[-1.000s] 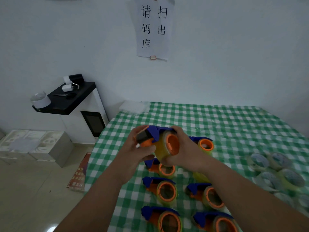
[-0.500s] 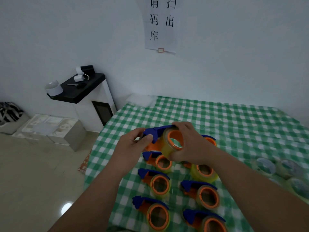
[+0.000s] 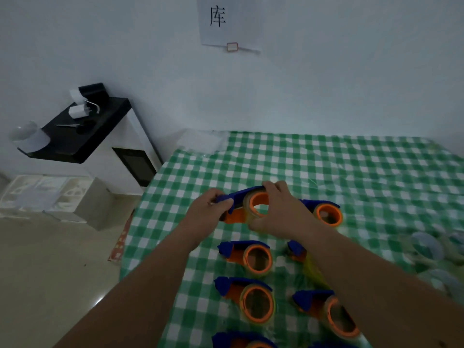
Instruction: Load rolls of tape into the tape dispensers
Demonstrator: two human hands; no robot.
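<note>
Lowered since a second ago, the blue-and-orange plastic tape dispenser (image 3: 241, 209) with its clear tape roll (image 3: 253, 209) now sits just above the green-checked counter (image 3: 326, 167), at the far end of the rows of loaded dispensers (image 3: 253, 257). The left hand (image 3: 208, 212) pinches its blue front end, and the right hand (image 3: 278, 209) curls over the roll. Loose clear tape rolls (image 3: 426, 247) lie to the right.
</note>
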